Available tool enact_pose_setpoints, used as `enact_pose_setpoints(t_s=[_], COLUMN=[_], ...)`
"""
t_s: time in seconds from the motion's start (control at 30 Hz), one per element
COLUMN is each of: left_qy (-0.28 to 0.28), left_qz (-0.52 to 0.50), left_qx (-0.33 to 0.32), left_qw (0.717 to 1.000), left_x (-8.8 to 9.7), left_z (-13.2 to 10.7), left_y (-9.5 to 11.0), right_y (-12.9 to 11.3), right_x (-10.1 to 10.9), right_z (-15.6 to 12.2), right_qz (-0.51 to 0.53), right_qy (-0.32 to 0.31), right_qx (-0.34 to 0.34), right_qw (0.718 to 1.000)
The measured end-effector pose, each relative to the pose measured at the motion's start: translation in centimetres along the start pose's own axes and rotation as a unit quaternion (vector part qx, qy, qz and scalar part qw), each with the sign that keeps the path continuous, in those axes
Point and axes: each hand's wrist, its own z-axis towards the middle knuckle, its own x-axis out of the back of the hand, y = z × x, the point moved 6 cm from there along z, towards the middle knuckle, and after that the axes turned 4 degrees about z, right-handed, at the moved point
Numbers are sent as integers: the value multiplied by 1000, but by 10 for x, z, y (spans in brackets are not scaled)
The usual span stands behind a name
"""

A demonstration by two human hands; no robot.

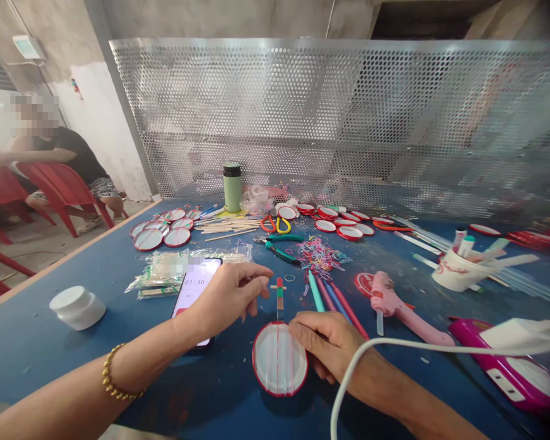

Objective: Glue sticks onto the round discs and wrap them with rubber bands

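Observation:
My right hand (330, 342) grips the right edge of a round white disc with a red rim (279, 360). Clear strips and a thin red line run down its face. A narrow strip with red and green bands (280, 295) sticks out from its top. My left hand (233, 290) hovers just up and left of the disc, fingers loosely bent and apart, with nothing visible in them. Under that wrist lies a phone (197, 281) showing a timer. A pile of small coloured rubber bands (321, 253) and several coloured pens (337, 299) lie beyond my right hand.
A pink glue gun (394, 311), a paper cup of markers (462, 266) and a magenta power strip (504, 360) stand right. A white cable (407, 347) crosses over my right forearm. Left is a white jar (77, 307); behind are pliers (279, 247), several red-rimmed discs (349, 233) and a green bottle (232, 189).

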Motion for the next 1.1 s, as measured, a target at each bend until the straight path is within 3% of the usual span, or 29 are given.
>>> enact_pose_setpoints(t_s=[0.1, 0.17, 0.37, 0.6, 0.8, 1.1], left_qy=[11, -13, -156, -192, -176, -89], left_qz=[16, 33, -8, -45, -93, -86], left_qx=[-15, -8, 72, 105, 98, 61], left_qw=[1000, 999, 985, 975, 975, 990], left_x=[12, 14, -8, -19, -22, -11], left_z=[-3, -8, -28, -34, -35, -24], left_y=[0, -3, -14, -16, -6, -10], right_y=[2, 3, -1, -7, -1, 5], right_x=[3, 7, 17, 19, 20, 17], right_z=[1, 1, 3, 4, 5, 7], right_qz=[1, -4, -22, -26, -2, 76], right_qy=[11, 22, 54, 83, 84, 87], right_qx=[4, 9, 7, 20, -4, -8], right_qw=[1000, 1000, 998, 996, 996, 993])
